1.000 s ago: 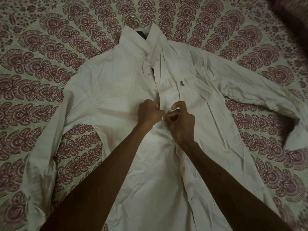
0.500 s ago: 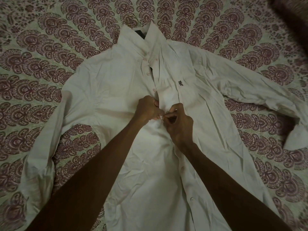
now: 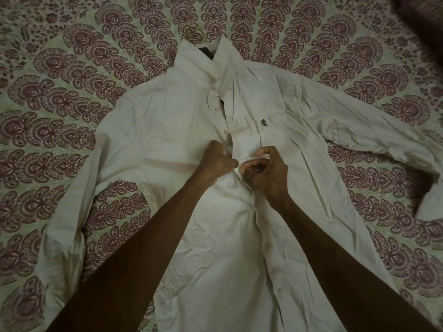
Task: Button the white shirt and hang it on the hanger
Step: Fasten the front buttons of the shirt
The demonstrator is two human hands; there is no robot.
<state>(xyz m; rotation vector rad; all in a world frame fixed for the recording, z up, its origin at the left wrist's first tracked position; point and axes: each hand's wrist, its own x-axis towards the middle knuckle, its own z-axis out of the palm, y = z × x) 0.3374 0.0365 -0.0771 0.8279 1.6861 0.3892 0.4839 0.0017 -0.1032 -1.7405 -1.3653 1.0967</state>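
A white long-sleeved shirt (image 3: 167, 130) with a small dark chest logo lies face up, sleeves spread to both sides. A thin hanger hook (image 3: 191, 32) shows just above the collar, with something dark inside the neck opening. At mid-chest, my left hand (image 3: 217, 161) grips the left edge of the placket, and my right hand (image 3: 266, 173) pinches the right edge against it. Their fingertips meet over one button spot, which they hide. Below the hands the front is closed, with two buttons showing. Above them the front gapes slightly.
The shirt rests on a bedspread (image 3: 72, 75) printed with maroon fan-shaped motifs on a pale ground. A dark shape (image 3: 422, 13) sits in the top right corner. The right cuff (image 3: 429, 202) folds back near the right edge.
Both hands have stayed at the same button spot on the placket, fingers shifting slightly. My right index finger is now lifted in a hook above the fabric.
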